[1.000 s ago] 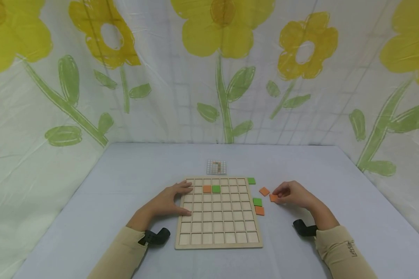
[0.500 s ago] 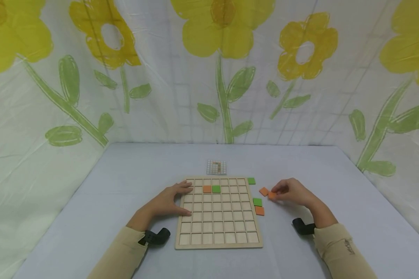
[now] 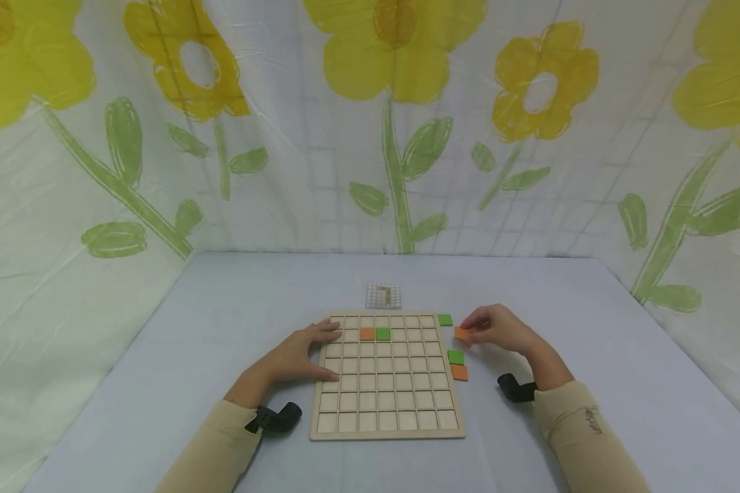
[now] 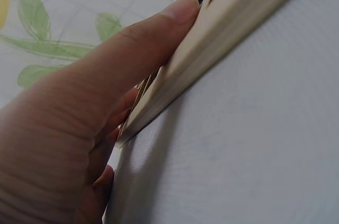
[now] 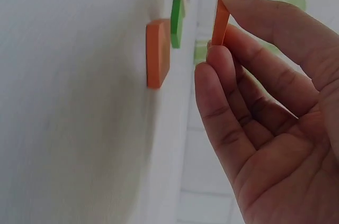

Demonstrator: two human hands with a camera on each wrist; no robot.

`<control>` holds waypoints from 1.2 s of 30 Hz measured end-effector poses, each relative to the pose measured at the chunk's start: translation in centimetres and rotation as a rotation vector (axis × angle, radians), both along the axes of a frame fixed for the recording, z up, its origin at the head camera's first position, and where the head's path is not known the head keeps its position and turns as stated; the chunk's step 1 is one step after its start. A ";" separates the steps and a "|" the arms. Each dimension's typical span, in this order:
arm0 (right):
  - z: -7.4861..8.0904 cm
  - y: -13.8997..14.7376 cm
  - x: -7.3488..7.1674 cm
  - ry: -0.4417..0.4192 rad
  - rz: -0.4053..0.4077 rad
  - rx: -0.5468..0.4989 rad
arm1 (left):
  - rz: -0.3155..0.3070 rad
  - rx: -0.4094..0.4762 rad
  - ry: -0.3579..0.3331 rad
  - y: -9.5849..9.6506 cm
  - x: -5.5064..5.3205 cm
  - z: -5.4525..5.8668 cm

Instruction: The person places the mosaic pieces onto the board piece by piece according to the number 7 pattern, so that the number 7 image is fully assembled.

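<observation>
A square wooden grid board lies on the table. My left hand rests over its left edge with fingers and thumb spread, and in the left wrist view the thumb lies on the rim. An orange tile and a green tile sit side by side in the board's second row from the far side. Just off the board's right edge, my right hand pinches another orange tile between thumb and fingers. The right wrist view shows this tile raised on its edge, clear of the table.
Along the board's right side lie a green tile near the far corner, another green tile lower down, and an orange tile against it. Beyond the board is a small gridded card. A flowered curtain hangs behind the table.
My right hand has moved left and away from me with the orange tile, toward the board, and now covers the loose orange tile's spot. The left hand has stayed put.
</observation>
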State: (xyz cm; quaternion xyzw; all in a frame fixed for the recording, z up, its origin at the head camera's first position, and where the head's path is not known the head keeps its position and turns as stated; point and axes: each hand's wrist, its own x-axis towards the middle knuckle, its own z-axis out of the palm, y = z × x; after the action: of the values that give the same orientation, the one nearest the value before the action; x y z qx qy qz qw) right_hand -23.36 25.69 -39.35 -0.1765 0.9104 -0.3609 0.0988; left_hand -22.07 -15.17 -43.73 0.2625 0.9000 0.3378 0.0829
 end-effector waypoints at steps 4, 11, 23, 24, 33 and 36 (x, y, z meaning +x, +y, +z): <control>0.0 -0.8 -0.3 -0.034 0.009 -0.037 | -0.002 0.003 0.002 0.0 0.0 0.0; 0.1 -2.6 -0.9 -0.003 0.033 -0.028 | -0.003 -0.002 0.002 0.1 -0.1 0.0; 0.4 -5.9 -1.4 -0.006 0.053 -0.092 | 0.003 -0.002 -0.008 0.2 0.0 0.1; 0.4 -6.1 -1.5 -0.002 0.057 -0.094 | 0.005 -0.003 -0.007 0.2 0.0 0.1; 0.2 -8.0 -1.9 -0.018 0.048 -0.116 | 0.007 -0.004 -0.003 0.1 0.1 0.2; 0.1 -8.4 -2.1 -0.011 0.061 -0.128 | 0.006 0.001 -0.004 0.2 0.2 0.3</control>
State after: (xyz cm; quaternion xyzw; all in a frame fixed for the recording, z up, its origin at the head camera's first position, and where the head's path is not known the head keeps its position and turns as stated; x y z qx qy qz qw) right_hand -25.46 17.25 -39.26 -0.2084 0.8791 -0.4160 0.1032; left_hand -21.92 -15.02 -43.45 0.2594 0.9005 0.3388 0.0834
